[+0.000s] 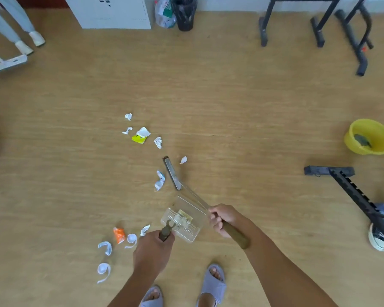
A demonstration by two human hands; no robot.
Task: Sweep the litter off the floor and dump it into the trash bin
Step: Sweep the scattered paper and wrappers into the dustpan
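Wooden flooring [231, 103] fills the head view, with litter scattered around its middle. Taking the clear plastic dustpan [183, 219] as the clock's centre, the left hand [152, 253] sits at seven o'clock, fingers wrapped tight around the pan's brown handle. The right hand [223, 219] sits at three o'clock, closed in a fist on the broom handle. The broom head [172, 173] rests on the floor at twelve o'clock, just beside a crumpled white wrapper [159, 180]. A yellow packet [140, 135] and white paper scraps [157, 142] lie at eleven o'clock. An orange wrapper [119, 234] and curled white strips [104, 270] lie at eight o'clock. The black trash bin [184, 13] stands far off at twelve o'clock, against the wall. A yellow basin [369, 136] sits at two o'clock.
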